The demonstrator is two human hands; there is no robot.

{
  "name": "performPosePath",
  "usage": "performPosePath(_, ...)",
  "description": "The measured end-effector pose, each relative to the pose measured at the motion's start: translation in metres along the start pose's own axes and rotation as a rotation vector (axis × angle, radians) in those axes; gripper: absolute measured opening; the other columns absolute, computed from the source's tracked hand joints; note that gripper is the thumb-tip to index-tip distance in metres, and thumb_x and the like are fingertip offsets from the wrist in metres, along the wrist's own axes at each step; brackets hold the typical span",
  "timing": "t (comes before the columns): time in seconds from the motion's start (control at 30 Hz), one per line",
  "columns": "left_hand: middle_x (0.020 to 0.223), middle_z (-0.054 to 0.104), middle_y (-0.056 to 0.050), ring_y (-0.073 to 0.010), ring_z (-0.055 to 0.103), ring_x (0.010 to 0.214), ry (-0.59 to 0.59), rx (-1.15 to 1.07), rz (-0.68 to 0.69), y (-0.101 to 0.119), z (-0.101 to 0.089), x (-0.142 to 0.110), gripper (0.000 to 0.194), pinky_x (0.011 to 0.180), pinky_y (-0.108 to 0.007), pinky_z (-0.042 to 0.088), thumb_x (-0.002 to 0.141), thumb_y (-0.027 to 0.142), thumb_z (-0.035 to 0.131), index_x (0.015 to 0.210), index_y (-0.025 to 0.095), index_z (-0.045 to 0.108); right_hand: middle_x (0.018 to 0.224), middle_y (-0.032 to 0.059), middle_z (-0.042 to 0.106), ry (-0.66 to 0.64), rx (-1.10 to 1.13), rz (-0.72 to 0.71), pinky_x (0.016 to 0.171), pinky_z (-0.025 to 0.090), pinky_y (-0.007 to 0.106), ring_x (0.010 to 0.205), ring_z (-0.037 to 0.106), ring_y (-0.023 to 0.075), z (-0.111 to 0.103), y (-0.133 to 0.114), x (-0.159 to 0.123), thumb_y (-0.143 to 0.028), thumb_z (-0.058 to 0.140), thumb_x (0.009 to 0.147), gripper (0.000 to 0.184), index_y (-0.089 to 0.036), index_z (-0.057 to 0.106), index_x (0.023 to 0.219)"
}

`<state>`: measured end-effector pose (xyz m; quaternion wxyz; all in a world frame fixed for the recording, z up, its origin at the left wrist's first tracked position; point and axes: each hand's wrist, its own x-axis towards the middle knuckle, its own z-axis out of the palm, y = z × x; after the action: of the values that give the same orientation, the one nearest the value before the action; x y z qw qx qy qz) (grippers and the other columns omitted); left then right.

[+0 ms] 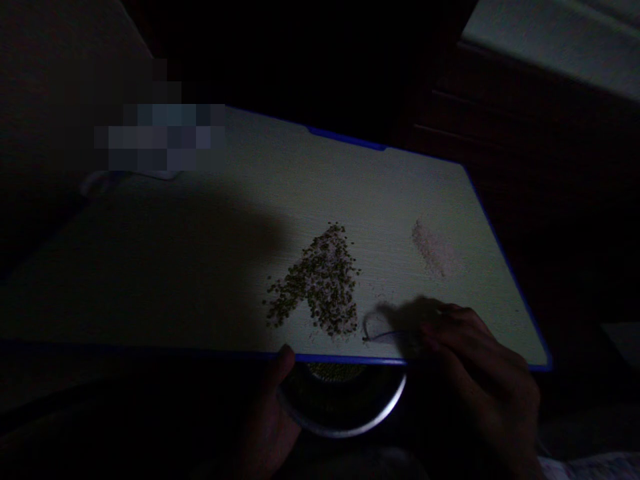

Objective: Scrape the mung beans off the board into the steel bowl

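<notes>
A mixed pile of small dark-green beans and pale grains [330,283] lies on a pale board with a blue rim [370,180]. To its right sits a separate small heap of pale, rice-like grains [433,250]. My right hand [480,367], low on the board, is closed on a thin spoon-like utensil [383,335]; its curved end rests beside the mixed pile, and its exact kind is unclear in the dark. My left hand [273,420] grips a metal bowl [345,430] below the board's near edge, thumb at that edge. Green beans [335,371] show inside the bowl.
A pixelated pale object [155,140] is at the board's far left corner. Shadow covers the board's left part. A blue handle strip [347,138] runs along the far edge. Dark furniture [500,133] stands behind on the right; patterned fabric [595,467] shows at bottom right.
</notes>
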<state>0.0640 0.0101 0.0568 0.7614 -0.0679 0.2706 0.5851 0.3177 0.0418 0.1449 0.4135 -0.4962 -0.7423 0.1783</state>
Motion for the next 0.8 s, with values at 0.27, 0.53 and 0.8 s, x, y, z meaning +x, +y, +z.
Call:
performPosePath(0.27,0.12,0.081,0.006,-0.027,0.077,0.118,-0.062,-0.016,0.027,0.0,0.007,0.0,0.019,0.124,-0.04,0.037,0.093,0.028,0.075,0.103,0.036,0.088,0.113,-0.0031,0.083,-0.04,0.022,-0.05,0.105,0.056,0.051,0.115,0.074,0.0235,0.004,-0.003,0.001,-0.005,0.07,0.093,0.047,-0.036,0.076,0.128)
performPosePath(0.53,0.119,0.083,0.004,-0.03,0.075,0.122,-0.012,-0.014,0.009,-0.002,0.007,-0.002,0.015,0.127,-0.043,0.034,0.09,0.029,0.079,0.1,0.034,0.089,0.108,-0.0017,0.083,0.031,0.009,-0.111,0.108,0.054,0.058,0.11,0.072,0.0258,0.008,-0.009,-0.012,-0.001,0.072,0.087,0.059,-0.036,0.073,0.135)
performPosePath(0.8,0.108,0.087,0.005,-0.0287,0.074,0.124,0.109,0.007,0.036,-0.002,0.007,-0.001,0.013,0.127,-0.041,0.034,0.088,0.025,0.08,0.091,0.034,0.09,0.111,0.0003,0.082,0.129,-0.132,-0.018,0.104,0.056,0.053,0.112,0.071,0.0261,0.013,-0.008,-0.019,-0.001,0.072,0.089,0.057,-0.035,0.074,0.134)
